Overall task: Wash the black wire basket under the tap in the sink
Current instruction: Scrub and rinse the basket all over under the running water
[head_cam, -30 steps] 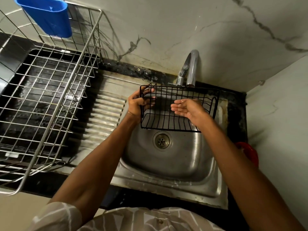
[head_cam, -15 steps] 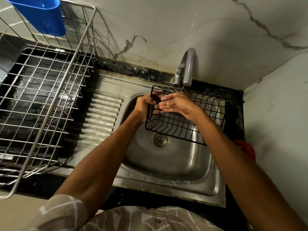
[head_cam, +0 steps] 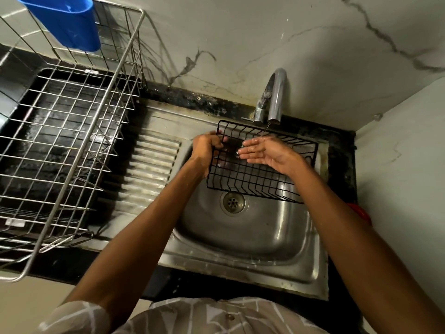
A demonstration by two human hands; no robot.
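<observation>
The black wire basket (head_cam: 255, 179) hangs tilted over the steel sink (head_cam: 243, 242), just below the chrome tap (head_cam: 274, 97). A thin stream of water falls from the spout onto its far rim. My left hand (head_cam: 207, 148) grips the basket's left end, fingers curled through the wires. My right hand (head_cam: 265, 153) lies flat and wet inside the basket, fingers straight and pointing left, pressing on the wires. The drain (head_cam: 232, 202) shows below the basket's near edge.
A large steel dish rack (head_cam: 72, 141) stands on the black counter at left, with a blue plastic holder (head_cam: 65, 22) hung on its back rim. The ribbed drainboard (head_cam: 149, 169) lies between rack and sink. A red object (head_cam: 360, 210) sits by the right wall.
My right hand has slid along the inside of the basket, from its middle to its left part near my left hand. The basket has tilted and turned slightly under the tap.
</observation>
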